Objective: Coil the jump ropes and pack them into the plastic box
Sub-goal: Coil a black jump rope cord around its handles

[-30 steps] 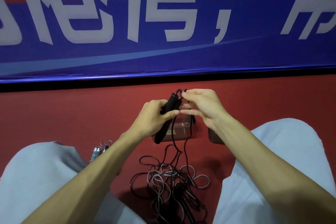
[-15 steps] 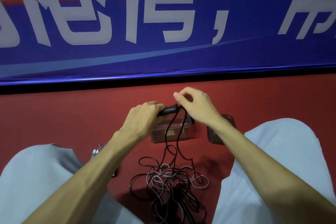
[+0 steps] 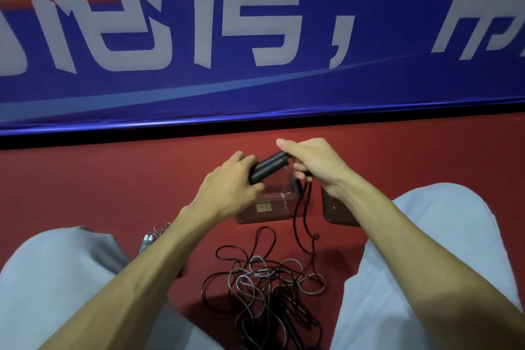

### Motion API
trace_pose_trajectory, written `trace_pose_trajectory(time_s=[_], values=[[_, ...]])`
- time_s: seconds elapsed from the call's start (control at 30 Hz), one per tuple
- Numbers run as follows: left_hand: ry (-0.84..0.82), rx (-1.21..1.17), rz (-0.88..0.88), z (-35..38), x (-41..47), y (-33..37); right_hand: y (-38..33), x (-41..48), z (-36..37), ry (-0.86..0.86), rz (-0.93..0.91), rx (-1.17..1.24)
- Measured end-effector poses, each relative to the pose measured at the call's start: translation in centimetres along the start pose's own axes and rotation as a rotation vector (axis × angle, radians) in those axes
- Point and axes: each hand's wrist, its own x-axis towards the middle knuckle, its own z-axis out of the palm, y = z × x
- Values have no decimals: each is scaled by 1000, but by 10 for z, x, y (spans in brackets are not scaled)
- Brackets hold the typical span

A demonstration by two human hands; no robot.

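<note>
My left hand (image 3: 228, 185) grips the black handles (image 3: 267, 166) of a jump rope, held level above the clear plastic box (image 3: 272, 207) on the red floor. My right hand (image 3: 315, 163) pinches the black cord (image 3: 302, 207) at the handles' far end; the cord hangs down past the box's right side. Between my knees lies a tangled pile of black and grey rope (image 3: 267, 284). A grey rope handle (image 3: 146, 241) shows beside my left forearm, partly hidden by it.
The box's lid (image 3: 335, 210) lies to the right of the box, partly under my right wrist. My knees in light trousers flank the pile. A blue banner wall (image 3: 255, 65) closes off the floor just behind the box.
The handles have turned from upright to level in my left hand. My right hand has swung the cord round to the right side, and it now hangs past the box's right edge.
</note>
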Motion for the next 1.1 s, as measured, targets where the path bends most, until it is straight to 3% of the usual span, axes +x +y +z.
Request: trace_pose_trajectory(time_s=[0.17,0.47,0.6,0.77,0.83,0.97,1.1], values=[[3,-257,-81,-2,-3,2,0,1,-4,158,-8,162],[138,-217,-259,-6,1,4,-1,-3,5,147,-154,98],[160,-524,-380,-7,6,5,-1,-3,10,-43,-157,117],[363,-1437,-486,-30,13,-1,24,-3,29,-467,-209,-338],[381,-1535,-496,-42,12,-8,33,-6,40,-571,-193,-348],[353,-1660,-521,-44,12,-22,31,-6,49,-568,-197,-432],[474,-1537,-522,-42,13,-24,31,-4,42,-549,-140,-618]])
